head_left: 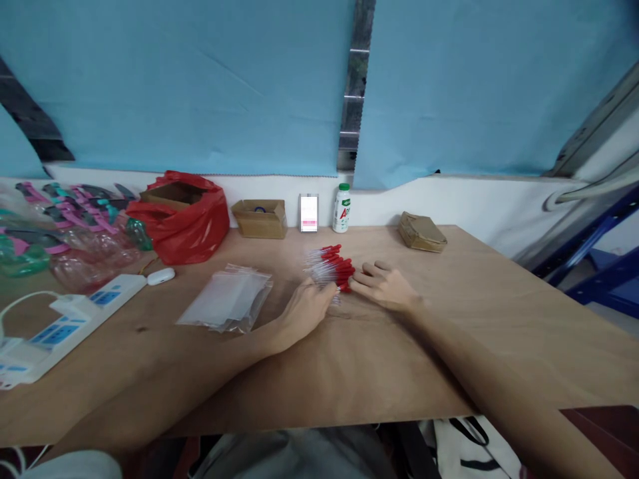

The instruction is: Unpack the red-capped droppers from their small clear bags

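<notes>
A loose pile of small red-handled screwdrivers [342,271] lies on the wooden table in front of me, thin metal shafts to the left and handles to the right. My left hand [310,306] is closed at the near left side of the pile, thumb and fingers around some of the shafts. On the other side, my right hand [382,286] has its fingers bent and apart, with the tips against the handle ends. Left of the pile lies a stack of clear plastic zip bags [227,299].
Along the wall stand a red plastic bag [200,226] with a carton inside, an open cardboard box [262,223], a phone [309,213], a white bottle [342,209] and a brown package [422,233]. Clear spray bottles [90,259] and a power strip [74,329] occupy the left.
</notes>
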The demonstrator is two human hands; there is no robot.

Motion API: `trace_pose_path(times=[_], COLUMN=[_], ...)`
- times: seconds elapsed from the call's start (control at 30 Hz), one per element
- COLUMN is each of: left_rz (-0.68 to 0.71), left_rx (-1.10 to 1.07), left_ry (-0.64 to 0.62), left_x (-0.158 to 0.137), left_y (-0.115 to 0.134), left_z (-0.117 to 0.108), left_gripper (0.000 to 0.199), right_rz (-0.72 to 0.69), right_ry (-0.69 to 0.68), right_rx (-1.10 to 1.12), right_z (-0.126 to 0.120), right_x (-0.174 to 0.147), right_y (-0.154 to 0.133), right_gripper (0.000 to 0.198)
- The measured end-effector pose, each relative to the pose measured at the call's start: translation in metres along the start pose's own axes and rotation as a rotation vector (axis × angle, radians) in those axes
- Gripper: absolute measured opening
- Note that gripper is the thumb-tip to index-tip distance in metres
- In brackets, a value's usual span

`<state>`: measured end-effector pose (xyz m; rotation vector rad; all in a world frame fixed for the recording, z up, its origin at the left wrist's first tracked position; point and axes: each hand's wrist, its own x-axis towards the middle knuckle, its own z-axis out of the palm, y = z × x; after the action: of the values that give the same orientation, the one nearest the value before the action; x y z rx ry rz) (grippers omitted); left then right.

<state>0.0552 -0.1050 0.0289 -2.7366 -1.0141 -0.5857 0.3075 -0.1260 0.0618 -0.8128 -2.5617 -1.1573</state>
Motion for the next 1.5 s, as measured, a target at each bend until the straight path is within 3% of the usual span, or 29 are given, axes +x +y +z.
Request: trace_pose_path(times=[0.13,0.27,0.33,0.57,0.7,0.87,1.27,1.5], left_rz=[-0.031,-0.118,-0.156,-0.013,-0.036,0.036,0.051,0.037], left_rx=[-0.003,0.007,-0.001,-0.003,0.091,0.102,0.050,0.030], left_ry=[0.006,0.046,0.131,0.376,0.372,0.292,0.216,0.168], left_x=[-0.006,-0.019,-0.022,-0.014,-0.010,-0.004,-0.004,-0.005], left_y=[-0.006,-0.027,-0.032,-0.003,0.005,-0.001,0.000,-0.001], left_z=[-0.001,-0.004,-0.005,-0.011,-0.012,-0.003,0.006,0.004], left_gripper=[0.027,0.027,0.024,0.020,0.035,0.019,0.021,0.022], right_rz=[0.045,0.503,0.591,0.257,0.190,0.194,0.347,0.302], right_ry=[0.003,0.148,0.158,-0.038,-0.005,0.057,0.062,0.057], right_rx=[0.007,-0.037,-0.088,0.055,0.106,0.148,0.266,0.352], right_z=[-0.001,-0.007,-0.010,-0.002,0.005,0.007,0.013,0.017], right_x=[-0.016,-0.054,-0.063,-0.024,-0.008,0.006,0.019,0.019], right_y=[0.018,0.055,0.063,0.024,0.002,-0.018,-0.035,-0.037], right_gripper=[0.020,0.024,0.028,0.024,0.021,0.025,0.018,0.017])
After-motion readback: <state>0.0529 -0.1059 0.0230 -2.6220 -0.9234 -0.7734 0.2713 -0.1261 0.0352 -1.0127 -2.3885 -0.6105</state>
